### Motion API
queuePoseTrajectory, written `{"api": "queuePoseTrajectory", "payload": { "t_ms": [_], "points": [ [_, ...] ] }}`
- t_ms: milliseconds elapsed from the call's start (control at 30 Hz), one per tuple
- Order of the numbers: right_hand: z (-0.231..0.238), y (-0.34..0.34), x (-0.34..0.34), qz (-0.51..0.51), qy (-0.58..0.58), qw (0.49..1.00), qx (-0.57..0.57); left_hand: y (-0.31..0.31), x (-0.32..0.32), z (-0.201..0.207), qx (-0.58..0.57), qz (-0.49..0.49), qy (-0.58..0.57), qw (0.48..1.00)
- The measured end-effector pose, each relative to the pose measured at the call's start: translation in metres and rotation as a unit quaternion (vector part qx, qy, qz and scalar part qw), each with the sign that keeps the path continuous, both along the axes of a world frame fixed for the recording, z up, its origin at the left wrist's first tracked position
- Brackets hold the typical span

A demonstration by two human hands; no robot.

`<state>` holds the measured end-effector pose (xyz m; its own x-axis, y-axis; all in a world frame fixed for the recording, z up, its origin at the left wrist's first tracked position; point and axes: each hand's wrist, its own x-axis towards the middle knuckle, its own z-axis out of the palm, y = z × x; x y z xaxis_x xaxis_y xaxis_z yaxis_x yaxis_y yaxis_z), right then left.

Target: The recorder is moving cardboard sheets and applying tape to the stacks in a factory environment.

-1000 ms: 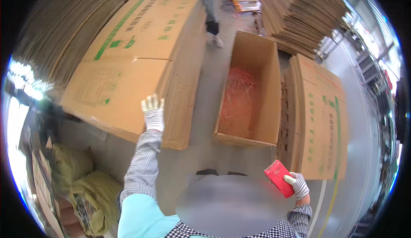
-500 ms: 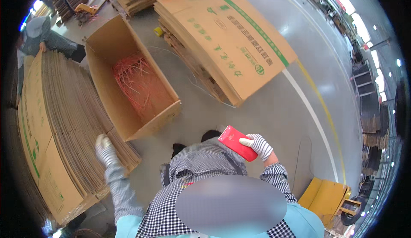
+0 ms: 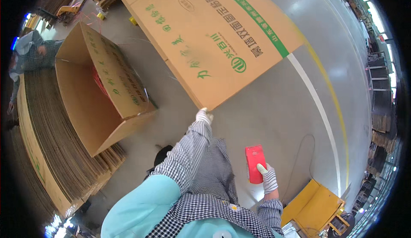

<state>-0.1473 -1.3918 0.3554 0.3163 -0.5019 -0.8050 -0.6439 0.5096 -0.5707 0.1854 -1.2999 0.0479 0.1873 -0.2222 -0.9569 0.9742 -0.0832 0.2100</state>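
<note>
Just beyond left hand [image 3: 204, 116], cardboard sheet [image 3: 209, 41], corner pinched in its grip; farther right, right hand [image 3: 269, 180] clasping red block [image 3: 255, 160].

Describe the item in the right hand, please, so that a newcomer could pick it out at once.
Find the white floor line, then look left to the right hand in its striped glove. It holds a red box-shaped object. Its solid, blocky form sets it apart from the thin red strands inside the open cardboard carton.
</note>
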Motion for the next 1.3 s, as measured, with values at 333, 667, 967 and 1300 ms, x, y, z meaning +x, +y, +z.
{"api": "queuePoseTrajectory", "payload": {
  "t_ms": [333, 667, 967, 1300],
  "points": [
    [-0.016, -0.063, -0.006, -0.190, -0.124, 0.969, 0.102, -0.012, 0.013, 0.066, 0.067, 0.260, 0.019, 0.963],
    [-0.221, -0.161, 0.099, -0.312, -0.246, 0.903, 0.166, 0.032, 0.035, 0.206, 0.070, 0.135, -0.279, 0.948],
    [-0.387, -0.503, 0.252, -0.036, -0.400, 0.897, 0.182, 0.001, 0.008, 0.164, -0.030, 0.236, -0.391, 0.889],
    [-0.323, -0.518, 0.300, -0.079, -0.239, 0.964, 0.086, -0.011, -0.014, 0.217, 0.061, 0.311, -0.409, 0.856]
  ]
}}
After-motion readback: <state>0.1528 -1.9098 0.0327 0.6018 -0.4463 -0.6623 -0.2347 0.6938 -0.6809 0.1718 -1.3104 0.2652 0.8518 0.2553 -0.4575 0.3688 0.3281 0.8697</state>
